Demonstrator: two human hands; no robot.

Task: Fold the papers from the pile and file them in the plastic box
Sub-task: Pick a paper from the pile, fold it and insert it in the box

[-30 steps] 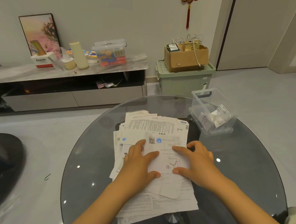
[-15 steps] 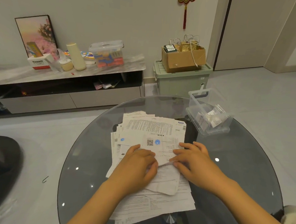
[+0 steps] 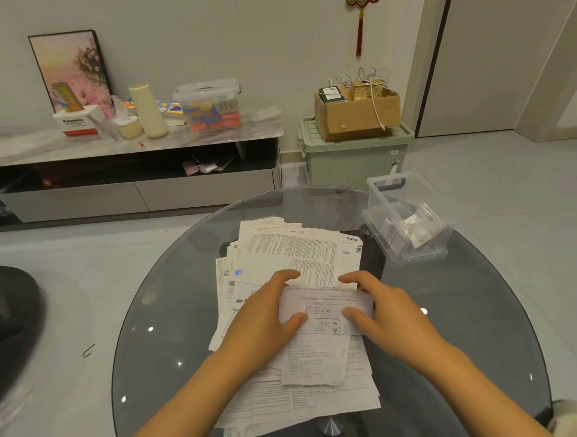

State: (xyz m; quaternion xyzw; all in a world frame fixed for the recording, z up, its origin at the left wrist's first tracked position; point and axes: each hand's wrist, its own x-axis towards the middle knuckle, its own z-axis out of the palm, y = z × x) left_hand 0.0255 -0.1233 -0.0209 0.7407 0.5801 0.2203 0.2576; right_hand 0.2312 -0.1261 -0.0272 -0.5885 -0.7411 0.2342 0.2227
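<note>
On the round glass desk (image 3: 459, 330), both hands pinch a folded paper (image 3: 325, 310) atop the pile (image 3: 298, 252): left hand (image 3: 267, 321) at its left edge, right hand (image 3: 382, 312) at its right. Far right stands the plastic box (image 3: 405, 222).

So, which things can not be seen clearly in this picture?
- Print on the folded paper, head view: too small to read.
- Pile under the left hand and right hand: covered by them.
- Folded papers in the box: count unclear, they overlap behind the clear wall.
- Table near edge: cut off by the frame.
</note>
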